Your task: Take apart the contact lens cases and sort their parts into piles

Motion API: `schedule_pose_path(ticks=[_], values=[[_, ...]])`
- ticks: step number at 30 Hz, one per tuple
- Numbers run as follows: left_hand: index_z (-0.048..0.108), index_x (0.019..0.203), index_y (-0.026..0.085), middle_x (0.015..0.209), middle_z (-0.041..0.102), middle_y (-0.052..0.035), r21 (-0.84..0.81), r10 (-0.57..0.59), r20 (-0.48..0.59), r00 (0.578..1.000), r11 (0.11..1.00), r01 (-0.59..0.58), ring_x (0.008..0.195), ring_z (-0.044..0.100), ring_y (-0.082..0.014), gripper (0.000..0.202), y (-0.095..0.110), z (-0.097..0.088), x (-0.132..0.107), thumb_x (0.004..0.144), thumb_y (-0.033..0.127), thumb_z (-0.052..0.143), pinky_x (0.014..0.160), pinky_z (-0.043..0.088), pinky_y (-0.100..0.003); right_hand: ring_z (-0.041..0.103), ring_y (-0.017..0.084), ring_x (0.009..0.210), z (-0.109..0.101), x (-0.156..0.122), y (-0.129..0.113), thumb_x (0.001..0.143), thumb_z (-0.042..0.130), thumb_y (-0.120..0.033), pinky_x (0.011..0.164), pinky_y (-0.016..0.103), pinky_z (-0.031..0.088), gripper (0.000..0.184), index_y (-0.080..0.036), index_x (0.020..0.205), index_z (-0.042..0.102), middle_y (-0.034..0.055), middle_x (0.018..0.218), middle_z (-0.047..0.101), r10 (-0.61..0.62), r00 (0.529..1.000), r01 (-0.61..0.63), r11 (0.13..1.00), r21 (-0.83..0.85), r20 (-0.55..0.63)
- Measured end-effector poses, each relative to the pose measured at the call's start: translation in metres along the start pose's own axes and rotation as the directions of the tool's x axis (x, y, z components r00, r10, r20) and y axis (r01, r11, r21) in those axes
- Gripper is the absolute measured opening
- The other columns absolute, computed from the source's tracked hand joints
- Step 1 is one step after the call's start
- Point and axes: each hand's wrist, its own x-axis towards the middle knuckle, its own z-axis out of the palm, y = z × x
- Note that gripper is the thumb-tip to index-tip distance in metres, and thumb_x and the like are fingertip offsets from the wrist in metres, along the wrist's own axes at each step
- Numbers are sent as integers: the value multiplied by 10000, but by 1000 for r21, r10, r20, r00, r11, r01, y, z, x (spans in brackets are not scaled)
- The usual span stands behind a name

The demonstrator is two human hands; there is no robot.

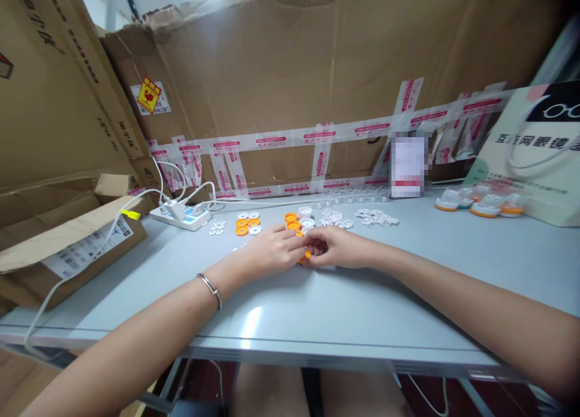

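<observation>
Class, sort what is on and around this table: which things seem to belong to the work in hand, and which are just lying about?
Seemingly in the work:
orange piece between the left hand and right hand
orange discs
white discs
small white pieces

Seemingly just lying about:
power strip
cardboard box
paper bag

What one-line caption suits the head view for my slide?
Left hand and right hand close together at an orange part over a pale table, small white pieces beyond, taped cardboard behind.
</observation>
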Motion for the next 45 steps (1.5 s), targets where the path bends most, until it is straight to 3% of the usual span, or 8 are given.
schedule_pose_path(ticks=[11, 16, 24, 27, 31, 35, 38, 45], values=[[562, 689, 150, 670, 592, -3, -166, -184, 68, 981, 967, 193, 619, 519, -103, 186, 1, 5, -2, 826, 189, 443, 581, 297, -258, 409, 87, 589, -1, -1, -3, 642, 603, -263, 530, 214, 342, 206, -129, 797, 580, -29, 632, 452, -1, 1000, 1, 1000, 31, 10], [581, 718, 174, 703, 614, 16, -348, -331, 133, 934, 867, 356, 670, 557, -102, 95, 2, 6, -4, 762, 162, 497, 591, 324, -235, 397, 82, 575, -1, -1, -2, 654, 595, -272, 522, 209, 336, 204, -135, 804, 586, -35, 622, 444, -24, 1000, 24, 999, 44, 10], [590, 703, 149, 681, 622, -7, -487, -432, 217, 875, 729, 481, 635, 541, -103, 84, -6, 4, -2, 722, 153, 508, 612, 383, -206, 437, 101, 611, -1, -2, -2, 642, 606, -280, 563, 224, 363, 253, -140, 853, 601, -23, 656, 476, -24, 1000, 24, 1000, -12, 6], [600, 711, 144, 699, 619, -14, -436, -514, 361, 778, 645, 628, 631, 530, -106, 92, -33, -15, -15, 679, 151, 514, 604, 385, -200, 450, 104, 618, 0, -2, 0, 648, 610, -300, 566, 226, 367, 269, -145, 868, 604, -16, 666, 487, -9, 1000, 9, 1000, -14, -4], [606, 690, 139, 692, 618, -18, -198, -586, 656, 476, 475, 858, 616, 518, -118, 133, -77, -46, -59, 632, 211, 511, 546, 363, -192, 451, 104, 620, 1, -1, 0, 645, 618, -295, 566, 227, 372, 267, -150, 869, 605, -10, 678, 491, 10, 1000, -10, 1000, -14, -1], [607, 643, 148, 639, 592, -3, -85, -476, 833, 283, 395, 915, 588, 490, -116, 157, -99, -54, -99, 581, 243, 498, 515, 344, -189, 445, 106, 633, -1, -1, -4, 640, 616, -288, 578, 228, 375, 262, -153, 864, 592, -8, 688, 482, 21, 1000, -20, 999, -28, 5], [611, 639, 155, 636, 589, -1, -53, -427, 879, 214, 357, 933, 589, 483, -118, 175, -98, -50, -105, 555, 262, 502, 513, 341, -189, 438, 107, 634, -1, -2, -5, 636, 619, -298, 578, 228, 374, 265, -158, 859, 588, -7, 687, 479, 35, 999, -34, 999, -37, 6], [615, 616, 164, 622, 598, -7, -35, -361, 914, 185, 383, 923, 573, 485, -126, 176, -91, -42, -94, 529, 259, 494, 507, 335, -201, 435, 106, 633, -1, -2, -3, 643, 614, -320, 578, 229, 369, 278, -156, 867, 587, -7, 691, 480, 19, 1000, -19, 999, -49, 9]])
